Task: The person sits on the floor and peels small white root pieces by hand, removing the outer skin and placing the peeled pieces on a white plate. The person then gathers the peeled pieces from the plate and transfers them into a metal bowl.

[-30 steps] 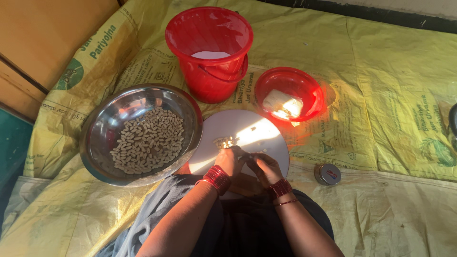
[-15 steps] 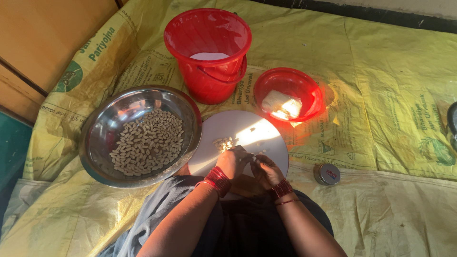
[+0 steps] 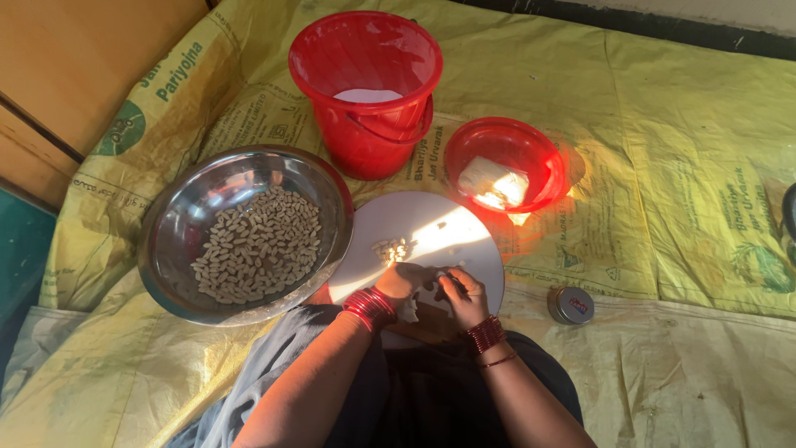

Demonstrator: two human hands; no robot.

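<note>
Yellow woven sheet [image 3: 663,166] covers the floor, printed sacks stitched flat, sun patch across the middle. Wooden panel [image 3: 75,75] at top left edge.

Steel bowl [image 3: 174,241], big, left of centre, holds a heap of pale small pieces [image 3: 257,245] spread over its bottom. Red bucket [image 3: 365,91] behind it, upright, handle hanging down on the front, something white inside near the bottom. Red bowl [image 3: 506,162] right of the bucket, just apart from it, with a pale block [image 3: 493,182] in it, lit by sun.

White round board [image 3: 448,228] in front of the person, between steel bowl and red bowl, left rim just beside the steel bowl. Small cluster of cut pieces [image 3: 391,250] lies on the board, just above the left hand.

Left hand [image 3: 400,282] rests on the near part of the board, fingers curled down over something pale; red bangles on wrist. Right hand [image 3: 463,294] just beside it, fingers pinched together around a small thing, too small to tell what; red bangles here too. The two hands nearly touch. Both grips closed, contents cannot be made out clearly.

Small round tin [image 3: 570,305] on the sheet right of the board, near the right wrist, apart from it.
</note>
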